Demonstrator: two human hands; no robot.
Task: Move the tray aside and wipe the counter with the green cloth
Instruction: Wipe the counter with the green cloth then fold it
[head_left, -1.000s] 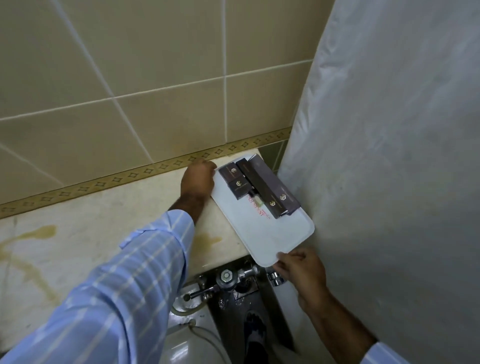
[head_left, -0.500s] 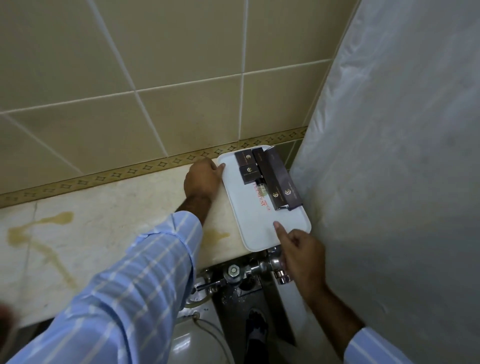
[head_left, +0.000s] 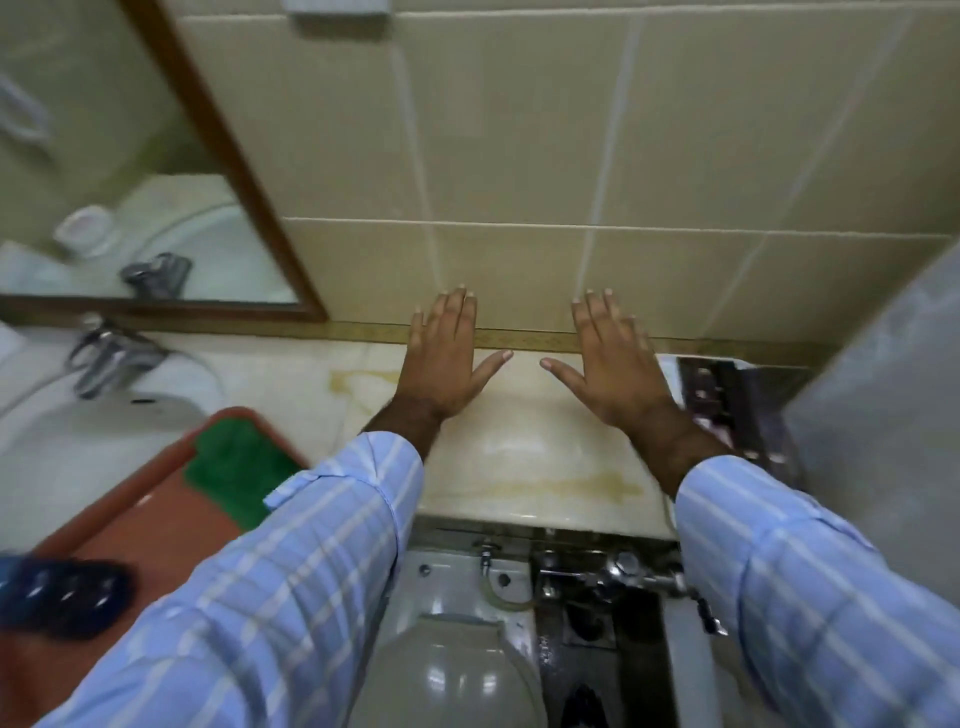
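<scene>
My left hand and my right hand hover side by side over the cream counter, palms down, fingers spread, holding nothing. The white tray with dark boxes lies at the counter's far right against the grey wall, partly hidden behind my right wrist. The green cloth lies folded on an orange tray at the lower left, apart from both hands. Yellowish stains mark the counter.
A white sink with a chrome tap sits at the left under a wood-framed mirror. A dark object rests on the orange tray. Below the counter are a toilet lid and a chrome flush valve.
Both hands have let go of the white tray and now hover open over the counter. The view has swung left, bringing the sink, orange tray and green cloth into sight.
</scene>
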